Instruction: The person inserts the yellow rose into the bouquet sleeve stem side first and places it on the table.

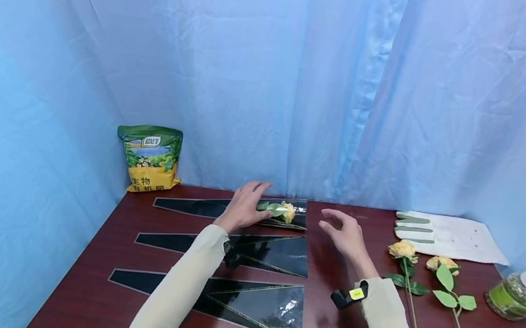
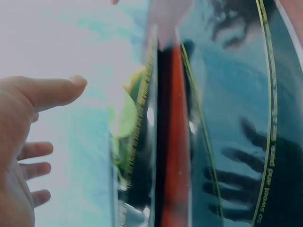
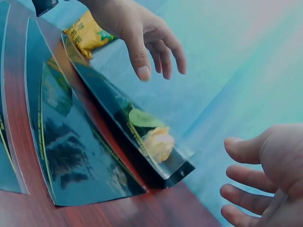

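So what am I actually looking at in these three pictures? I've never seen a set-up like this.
There's no machine working here, just a person's bare left hand and right hand. The wide picture comes from a camera worn on the head; the two closer ones come from a camera on each wrist. On the dark red table lie three tapered sleeves in a row. A yellow rose appears to be inside the farthest. Two more roses lie on the right, near a white glove and a lidded jar. A green-and-yellow bag stands at the back left. Neither of the hands is holding anything.
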A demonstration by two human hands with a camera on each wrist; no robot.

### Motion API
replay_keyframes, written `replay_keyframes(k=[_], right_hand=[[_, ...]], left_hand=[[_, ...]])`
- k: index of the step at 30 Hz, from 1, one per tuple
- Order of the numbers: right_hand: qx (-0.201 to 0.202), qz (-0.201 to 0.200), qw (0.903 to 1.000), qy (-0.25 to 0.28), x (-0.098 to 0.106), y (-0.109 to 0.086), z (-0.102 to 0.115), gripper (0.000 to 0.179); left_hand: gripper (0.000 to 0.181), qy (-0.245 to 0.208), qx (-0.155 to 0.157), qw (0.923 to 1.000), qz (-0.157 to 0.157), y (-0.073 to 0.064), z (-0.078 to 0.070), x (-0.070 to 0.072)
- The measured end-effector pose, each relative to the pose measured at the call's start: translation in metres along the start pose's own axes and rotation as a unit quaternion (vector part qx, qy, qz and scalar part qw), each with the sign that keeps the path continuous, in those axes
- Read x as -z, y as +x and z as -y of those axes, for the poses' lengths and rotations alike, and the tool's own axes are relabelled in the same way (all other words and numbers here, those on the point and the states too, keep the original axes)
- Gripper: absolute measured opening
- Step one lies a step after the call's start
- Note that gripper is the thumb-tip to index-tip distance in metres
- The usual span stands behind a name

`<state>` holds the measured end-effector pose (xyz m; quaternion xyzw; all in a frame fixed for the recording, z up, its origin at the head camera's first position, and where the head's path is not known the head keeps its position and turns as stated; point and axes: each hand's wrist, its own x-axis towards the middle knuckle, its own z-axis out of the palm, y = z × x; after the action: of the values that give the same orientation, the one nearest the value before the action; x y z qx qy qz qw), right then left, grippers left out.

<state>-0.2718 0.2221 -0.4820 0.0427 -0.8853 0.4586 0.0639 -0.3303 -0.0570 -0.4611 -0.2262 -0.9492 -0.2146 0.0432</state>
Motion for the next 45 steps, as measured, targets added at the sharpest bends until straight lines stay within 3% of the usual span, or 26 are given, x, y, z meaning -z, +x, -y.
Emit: replay_keyframes(k=[9,18,22,26,35,45], right_hand=[[0.007,0.015,0.9998,0.013,0.008,-0.023,0.012,0.04],[-0.004,0.042,0.9991,-0.001,0.005,-0.048,0.014,0.044],[0.002,0.043,0.9988,-0.022,-0.001,-0.058,0.013,0.044],[0.014,0.046,0.9977,-0.048,-0.012,-0.066,0.007,0.046],[0.043,0.053,0.9927,-0.1,-0.036,-0.077,-0.012,0.054],[0.053,0.032,0.986,-0.155,-0.049,-0.077,-0.019,0.055]], left_hand=[[0.072,-0.036,-0.006,0.9985,-0.041,-0.031,-0.009,0.013],[0.073,-0.045,-0.013,0.9987,-0.018,-0.067,-0.02,0.005],[0.072,-0.073,-0.002,0.9973,0.013,-0.084,-0.022,-0.005],[0.074,-0.093,0.005,0.9937,0.063,-0.096,-0.023,-0.016],[0.079,-0.081,-0.019,0.9808,0.177,-0.107,-0.026,-0.038],[0.079,-0.035,-0.019,0.9754,0.217,-0.111,-0.03,-0.046]])
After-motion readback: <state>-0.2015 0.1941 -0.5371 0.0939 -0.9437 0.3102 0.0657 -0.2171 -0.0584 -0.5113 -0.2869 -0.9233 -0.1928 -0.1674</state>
